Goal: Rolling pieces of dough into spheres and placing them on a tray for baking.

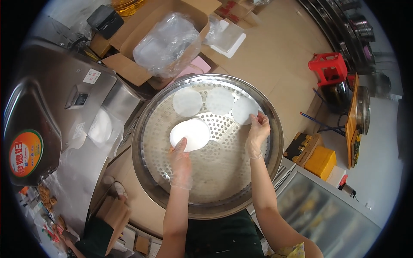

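Observation:
A large round metal steamer tray with a perforated bottom stands in front of me. My left hand, in a clear glove, grips a fanned stack of round white paper liners over its middle, thumb on top. Along the far side of the tray lie two liners, the left one and the middle one, nearly side by side. My right hand, also gloved, pinches the edge of a third liner at the far right, beside the middle one.
Left of the tray is a steel machine. An open cardboard box with plastic-wrapped containers stands beyond it. To the right are a red stool, a yellow box and a glass-topped cabinet. Another person's shoe shows at lower left.

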A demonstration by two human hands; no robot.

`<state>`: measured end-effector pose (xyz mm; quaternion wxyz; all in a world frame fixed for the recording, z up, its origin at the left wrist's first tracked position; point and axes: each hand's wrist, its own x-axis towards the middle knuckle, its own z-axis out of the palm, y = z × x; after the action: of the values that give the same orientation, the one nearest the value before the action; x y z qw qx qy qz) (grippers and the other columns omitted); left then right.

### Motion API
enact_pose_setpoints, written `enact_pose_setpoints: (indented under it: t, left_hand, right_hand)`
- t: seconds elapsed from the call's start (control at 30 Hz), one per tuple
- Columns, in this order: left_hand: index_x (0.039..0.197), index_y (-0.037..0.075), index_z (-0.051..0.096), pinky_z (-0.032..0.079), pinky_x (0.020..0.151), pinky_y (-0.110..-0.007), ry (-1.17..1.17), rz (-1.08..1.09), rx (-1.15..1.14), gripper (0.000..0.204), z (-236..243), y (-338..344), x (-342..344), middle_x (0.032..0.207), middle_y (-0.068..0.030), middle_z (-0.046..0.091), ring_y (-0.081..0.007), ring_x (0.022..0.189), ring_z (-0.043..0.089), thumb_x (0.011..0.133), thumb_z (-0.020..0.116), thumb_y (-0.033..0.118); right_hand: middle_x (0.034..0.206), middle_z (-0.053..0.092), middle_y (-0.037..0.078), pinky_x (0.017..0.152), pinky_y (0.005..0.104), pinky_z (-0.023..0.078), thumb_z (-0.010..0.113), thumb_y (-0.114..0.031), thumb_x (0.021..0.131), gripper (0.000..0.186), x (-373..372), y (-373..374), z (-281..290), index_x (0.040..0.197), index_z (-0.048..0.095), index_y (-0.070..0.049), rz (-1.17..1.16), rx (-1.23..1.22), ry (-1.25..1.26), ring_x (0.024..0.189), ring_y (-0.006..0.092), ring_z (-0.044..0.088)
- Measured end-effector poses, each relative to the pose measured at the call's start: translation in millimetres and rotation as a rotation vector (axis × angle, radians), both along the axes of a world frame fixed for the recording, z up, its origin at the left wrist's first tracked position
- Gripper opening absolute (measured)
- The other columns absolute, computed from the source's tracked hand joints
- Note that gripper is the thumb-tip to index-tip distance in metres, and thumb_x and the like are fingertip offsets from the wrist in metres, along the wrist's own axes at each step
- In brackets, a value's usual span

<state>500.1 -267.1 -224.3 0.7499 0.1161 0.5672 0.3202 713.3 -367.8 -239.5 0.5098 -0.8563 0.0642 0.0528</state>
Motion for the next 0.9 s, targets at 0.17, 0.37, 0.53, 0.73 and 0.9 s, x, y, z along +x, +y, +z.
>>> enact_pose_setpoints:
  t: [0.17,0.37,0.53,0.73,0.9]
  left_hand:
    - [0.120,-0.007,0.055,0.049,0.099,-0.035,-0.022,-0.050,0.002,0.034,-4,-7,2,0.117,-0.0143,0.064,-0.0204,0.108,0.063,0.090,0.068,0.002]
    - [0.120,-0.006,0.056,0.049,0.099,-0.034,-0.057,-0.086,0.027,0.034,7,-17,15,0.118,-0.0140,0.064,-0.0194,0.110,0.062,0.090,0.068,0.002]
    - [0.123,-0.007,0.055,0.049,0.098,-0.032,-0.028,-0.160,-0.023,0.035,13,-28,25,0.118,-0.0137,0.063,-0.0192,0.110,0.062,0.092,0.067,0.003]
    - [0.125,-0.008,0.053,0.050,0.099,-0.033,-0.069,-0.218,-0.010,0.037,15,-44,34,0.118,-0.0134,0.063,-0.0194,0.110,0.062,0.092,0.066,0.004]
    - [0.125,-0.009,0.052,0.049,0.101,-0.034,-0.037,-0.218,-0.022,0.038,16,-51,39,0.119,-0.0148,0.062,-0.0203,0.111,0.061,0.092,0.066,0.003]
  right_hand:
    - [0.081,0.061,0.000,0.070,0.0231,0.046,0.073,-0.001,0.084,0.022,-3,-11,-3,0.106,0.067,0.004,-0.015,-0.062,-0.012,0.074,0.0078,0.053]
    - [0.080,0.063,0.003,0.070,0.0256,0.049,0.076,-0.004,0.082,0.026,-2,-13,-4,0.106,0.068,0.004,-0.036,-0.048,-0.031,0.073,0.0103,0.056]
    - [0.086,0.064,0.003,0.072,0.0257,0.049,0.075,-0.005,0.084,0.027,-23,-23,16,0.107,0.068,0.005,-0.010,-0.076,-0.124,0.076,0.0104,0.057]
    - [0.086,0.067,0.002,0.064,0.0204,0.044,0.076,-0.010,0.086,0.020,-69,-36,44,0.102,0.070,0.000,0.308,0.264,0.540,0.072,0.0070,0.055]
    - [0.079,0.063,-0.001,0.063,0.0205,0.040,0.075,-0.008,0.086,0.011,-81,-48,43,0.090,0.070,0.001,0.227,0.217,0.491,0.071,0.0057,0.052]
